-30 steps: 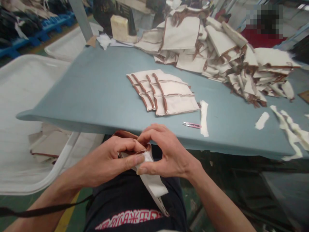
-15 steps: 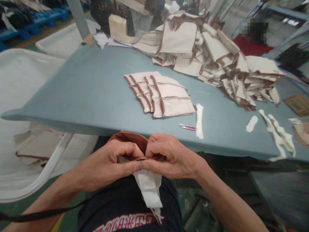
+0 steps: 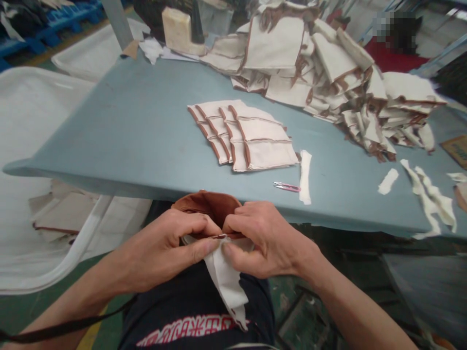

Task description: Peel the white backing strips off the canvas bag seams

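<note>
In front of my lap, close to the table's front edge, my left hand (image 3: pixel 182 240) and my right hand (image 3: pixel 260 238) meet at a piece of brown fabric (image 3: pixel 215 201). Its upper part curves up behind my fingers. Both thumbs and forefingers pinch its folded edge, where a small light spot shows between the fingertips. From this edge a white cloth strip (image 3: pixel 226 282) dangles over my dark apron. Beyond my hands, on the table, are thread snips (image 3: pixel 287 186) with pink handles. They lie beside a short white fabric strip (image 3: pixel 305 177).
Overlapping cream pieces with brown edges (image 3: pixel 268 129) lie mid-table (image 3: pixel 120 131). Behind them rises a large heap of similar pieces (image 3: pixel 275 43). White scraps (image 3: pixel 426 194) are at the right. A white bin (image 3: pixel 69 257) with fabric stands left. A person's red garment shows at the far right.
More of the brown fabric's inside shows behind my fingers. My right thumb has lifted slightly away from the left thumb, and the hanging white strip has swung. The view has shifted a little.
</note>
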The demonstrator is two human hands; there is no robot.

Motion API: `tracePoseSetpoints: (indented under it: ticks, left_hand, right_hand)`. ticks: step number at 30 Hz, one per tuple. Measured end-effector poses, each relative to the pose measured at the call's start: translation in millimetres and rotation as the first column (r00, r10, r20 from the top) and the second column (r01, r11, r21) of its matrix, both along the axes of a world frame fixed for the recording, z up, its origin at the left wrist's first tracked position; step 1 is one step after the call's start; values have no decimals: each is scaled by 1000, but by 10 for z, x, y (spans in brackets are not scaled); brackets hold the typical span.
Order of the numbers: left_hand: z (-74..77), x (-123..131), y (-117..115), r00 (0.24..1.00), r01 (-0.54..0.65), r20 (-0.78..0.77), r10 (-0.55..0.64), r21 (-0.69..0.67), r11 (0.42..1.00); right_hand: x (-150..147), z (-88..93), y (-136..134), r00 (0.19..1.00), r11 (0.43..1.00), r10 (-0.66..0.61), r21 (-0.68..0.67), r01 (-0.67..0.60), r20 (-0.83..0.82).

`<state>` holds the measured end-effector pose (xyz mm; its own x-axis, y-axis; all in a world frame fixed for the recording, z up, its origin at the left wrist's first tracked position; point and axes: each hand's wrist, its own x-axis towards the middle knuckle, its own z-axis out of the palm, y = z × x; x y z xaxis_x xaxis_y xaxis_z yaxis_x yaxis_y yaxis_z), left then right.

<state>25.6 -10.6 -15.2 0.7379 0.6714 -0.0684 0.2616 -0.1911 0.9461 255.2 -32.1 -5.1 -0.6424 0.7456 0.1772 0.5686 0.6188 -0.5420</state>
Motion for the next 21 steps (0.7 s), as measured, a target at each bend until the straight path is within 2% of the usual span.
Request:
tracePoseSetpoints:
  ticks: [2,5,9,14,17,21]
  left_hand:
    - [31,24,-25,999,-41,-6,42,57,997]
    - [60,50,-53,993,-111,-10,114,137,984]
    - [83,72,-57,981,-186,-22,193,178,966]
    - [85,82,-19,982,-178,-55,182,76,981]
    - [51,70,-9,982,-155,-109,152,-23,988]
    - [7,39,-30,993,-107,-66,103,-55,993]
  right_hand:
    - [-7,43,40,1000,999,4,-33,-3,24]
    - [-27,81,100,1000,984,26,-179,-23,15]
    - [-27,73,129,996,946,-12,-325,-18,-90]
    - [34,5,87,967,873,-76,-485,-53,-243]
    - [72,-34,71,964,852,-65,-517,-80,-257]
    - [86,-17,76,963,829,-33,-546,-124,-269]
